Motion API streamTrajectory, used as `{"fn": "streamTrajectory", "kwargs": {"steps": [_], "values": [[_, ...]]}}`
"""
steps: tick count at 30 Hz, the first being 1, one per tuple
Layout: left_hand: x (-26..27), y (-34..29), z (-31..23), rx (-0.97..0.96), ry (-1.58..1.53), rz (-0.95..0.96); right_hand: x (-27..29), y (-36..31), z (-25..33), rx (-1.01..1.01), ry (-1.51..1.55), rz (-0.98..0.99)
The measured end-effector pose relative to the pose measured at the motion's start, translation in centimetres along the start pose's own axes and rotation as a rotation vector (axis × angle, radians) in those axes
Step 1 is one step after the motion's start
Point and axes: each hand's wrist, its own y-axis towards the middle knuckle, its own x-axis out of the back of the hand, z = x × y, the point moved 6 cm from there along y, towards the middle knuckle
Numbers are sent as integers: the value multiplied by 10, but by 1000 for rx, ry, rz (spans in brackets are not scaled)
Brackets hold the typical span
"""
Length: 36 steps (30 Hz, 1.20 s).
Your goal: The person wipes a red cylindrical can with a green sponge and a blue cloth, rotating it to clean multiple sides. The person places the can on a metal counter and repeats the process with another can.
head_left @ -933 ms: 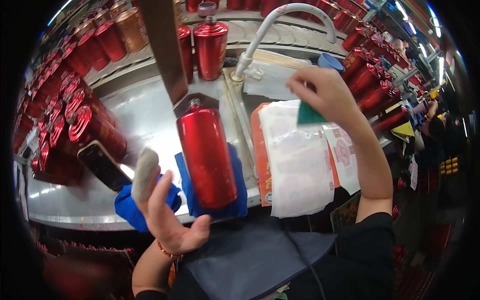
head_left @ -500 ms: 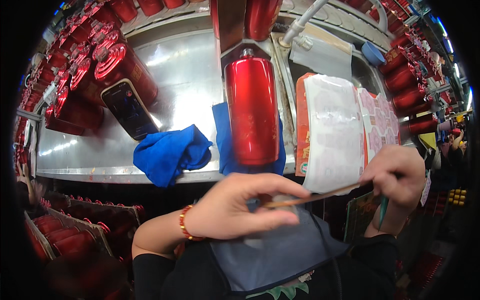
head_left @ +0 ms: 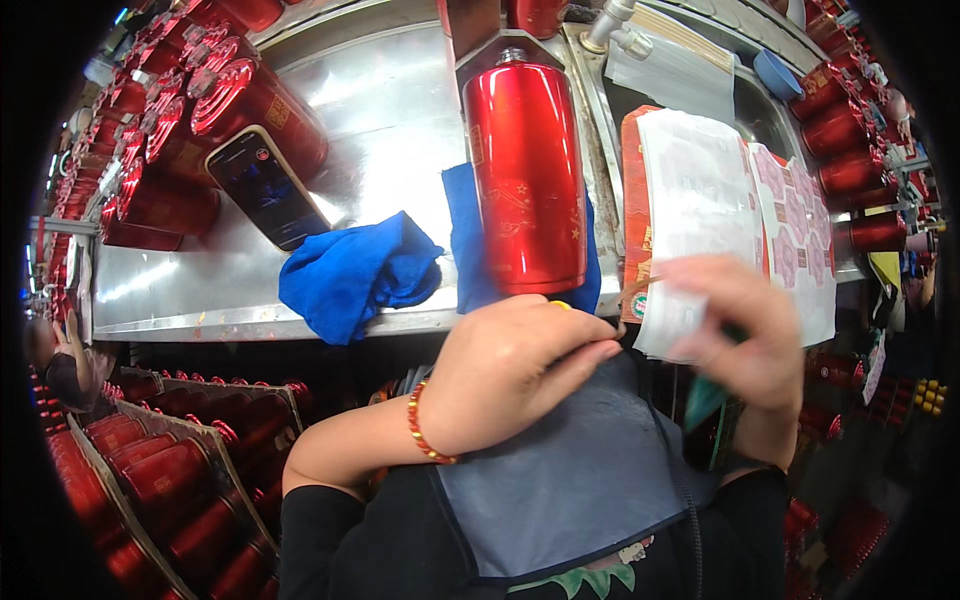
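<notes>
Left hand [head_left: 520, 375]: thumb and forefinger tips pinched together; can't tell what's held.
Right hand [head_left: 742, 325]: blurred, fingers part-curled, green piece [head_left: 706, 402] below; grip can't be told.
Brown strip [head_left: 637, 287]: at right fingertips, near left ones.
Red bottle [head_left: 527, 180]: on blue cloth [head_left: 461, 235], worktop [head_left: 385, 130], neck far.
White sheet [head_left: 695, 190]: right of bottle.

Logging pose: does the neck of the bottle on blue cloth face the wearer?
No, the red bottle has its neck pointing away.
</notes>
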Motion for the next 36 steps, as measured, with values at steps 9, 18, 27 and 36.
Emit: {"fn": "streamTrajectory", "kwargs": {"steps": [9,18,27,36], "values": [[24,-10,15,250,5,-44,-48,29,-43,-319,364,145],[53,-32,41,366,-46,-305,-50,29,-77,-441,475,66],[16,9,31,-33,709,-187,-48,29,-83,-342,415,126],[22,-12,70,88,267,-142,-55,38,-71,-348,438,121]]}}
